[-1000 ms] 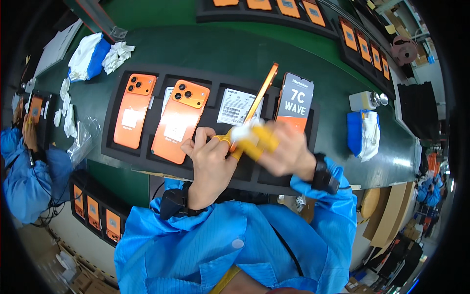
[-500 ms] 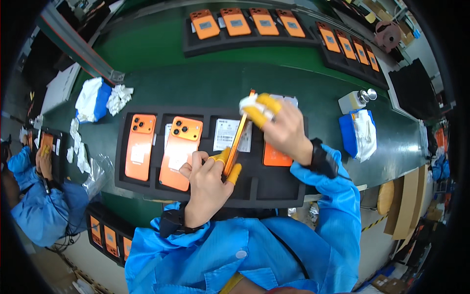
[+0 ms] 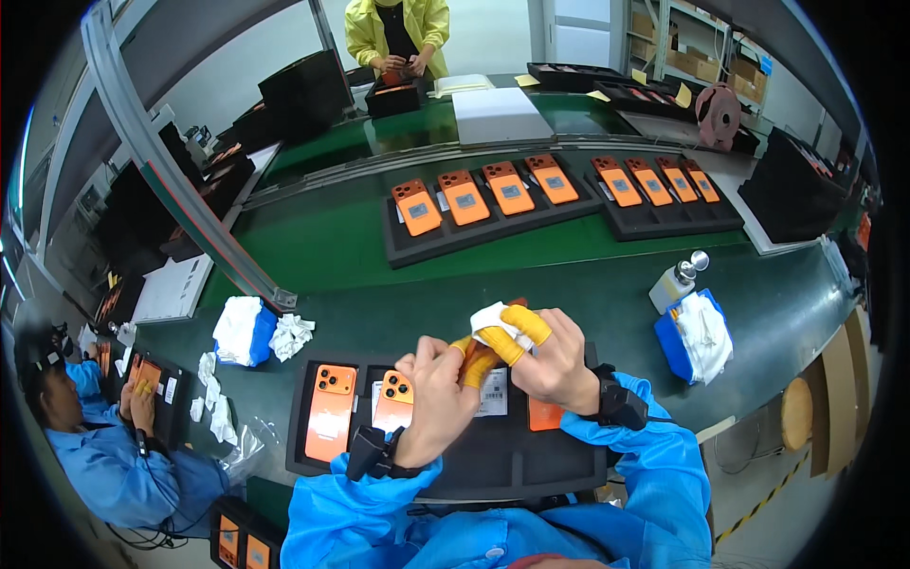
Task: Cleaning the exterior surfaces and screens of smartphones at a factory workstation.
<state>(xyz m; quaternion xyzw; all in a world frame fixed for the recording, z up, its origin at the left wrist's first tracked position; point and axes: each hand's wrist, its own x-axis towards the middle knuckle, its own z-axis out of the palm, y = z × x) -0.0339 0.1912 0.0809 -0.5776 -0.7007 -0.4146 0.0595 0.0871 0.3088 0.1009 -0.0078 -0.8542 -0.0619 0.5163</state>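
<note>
My left hand grips an orange phone above a black foam tray. Most of the phone is hidden by fingers. Pinched in my right hand is a white wipe, pressed against the phone's upper part. Yellow finger cots cover some fingertips on both hands. Beneath them, the tray holds an orange phone at the left, a second orange phone partly behind my left hand, and an orange piece partly under my right hand. A printed white label lies between.
Two more black trays of orange phones stand farther back. Blue packs of wipes flank the work area, left and right, with a pump bottle beside the right one. Co-workers sit at left and stand at the back.
The view has tilted up, showing the far bench and a co-worker. My hands have come closer together, and the phone, earlier held edge-on, is now largely covered by fingers.
</note>
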